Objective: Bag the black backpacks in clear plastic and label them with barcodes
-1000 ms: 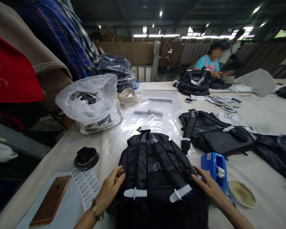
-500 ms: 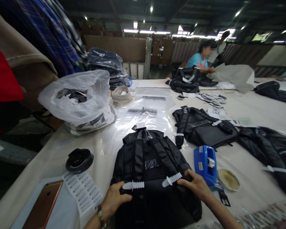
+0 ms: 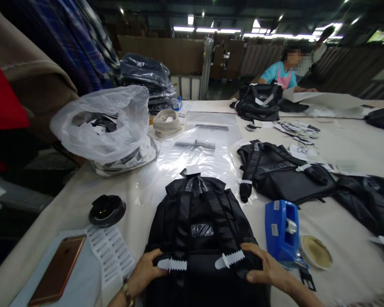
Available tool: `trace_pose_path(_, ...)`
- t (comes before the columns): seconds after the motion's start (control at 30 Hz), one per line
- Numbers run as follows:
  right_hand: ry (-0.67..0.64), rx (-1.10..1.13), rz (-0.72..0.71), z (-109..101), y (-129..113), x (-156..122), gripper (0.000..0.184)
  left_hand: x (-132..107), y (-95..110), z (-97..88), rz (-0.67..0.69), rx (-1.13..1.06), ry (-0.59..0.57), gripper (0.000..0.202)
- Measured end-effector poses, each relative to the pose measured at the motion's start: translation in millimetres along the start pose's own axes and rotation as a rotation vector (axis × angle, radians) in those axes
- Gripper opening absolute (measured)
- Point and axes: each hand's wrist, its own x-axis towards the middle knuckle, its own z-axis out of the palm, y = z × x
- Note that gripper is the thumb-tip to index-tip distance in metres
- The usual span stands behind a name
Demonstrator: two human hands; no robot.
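A black backpack (image 3: 205,213) lies in front of me with its straps facing up. Each shoulder strap carries a white serrated band near its lower end: a left band (image 3: 172,264) and a right band (image 3: 230,259). My left hand (image 3: 146,272) is closed on the backpack's left side, thumb beside the left band. On the other side, my right hand (image 3: 266,269) grips the backpack's right edge, fingers above and thumb below, just right of the right band. A paper tag (image 3: 192,170) sticks up at the top of the bag.
Clear plastic sheets (image 3: 192,157) lie beyond the backpack. To the right are a blue tape dispenser (image 3: 280,232), a round tub (image 3: 316,251) and another black backpack (image 3: 284,170). At left are a phone (image 3: 57,270), label sheets (image 3: 110,251) and a plastic bag (image 3: 105,123). A co-worker (image 3: 281,76) stands across the table.
My right hand has shifted from beside the right band onto the bag's edge, its thumb now lower. My left hand stays at the left side. The view has turned slightly left.
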Motion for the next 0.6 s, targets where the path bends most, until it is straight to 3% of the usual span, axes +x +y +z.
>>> trace_pose_path(0.13, -0.048, 0.056, 0.061, -1.3, 6.1, 1.7, 0.047, 1.0, 3.4, 4.8, -0.081, -0.023, 0.086, 0.023)
trace_pose_path(0.27, 0.023, -0.051, 0.137, 10.8, 13.4, 15.6, 0.035, 7.6, 1.0, 12.5, -0.159, 0.037, 0.161, 0.019)
trace_pose_path(0.33, 0.055, -0.071, 0.202, 14.7, 17.2, 22.6, 0.033, 8.3, 0.0, 11.1, -0.165, 0.049, 0.158, 0.022)
trace_pose_path(0.4, 0.051, -0.071, 0.224, 15.9, 21.3, 27.5, 0.031, 4.0, 3.2, 2.6, -0.143, 0.025, 0.072, 0.027)
trace_pose_path(0.47, 0.03, -0.061, 0.203, 15.2, 25.3, 29.7, 0.031, -4.5, 13.9, -10.7, -0.107, 0.028, -0.021, 0.042)
trace_pose_path(0.5, 0.018, -0.055, 0.193, 14.6, 26.9, 30.0, 0.032, -8.6, 22.8, -17.0, -0.083, 0.067, -0.015, 0.052)
trace_pose_path(0.6, -0.01, -0.047, 0.192, 12.3, 28.3, 29.6, 0.035, -8.4, 61.5, -22.0, 0.099, 0.346, 0.228, 0.061)
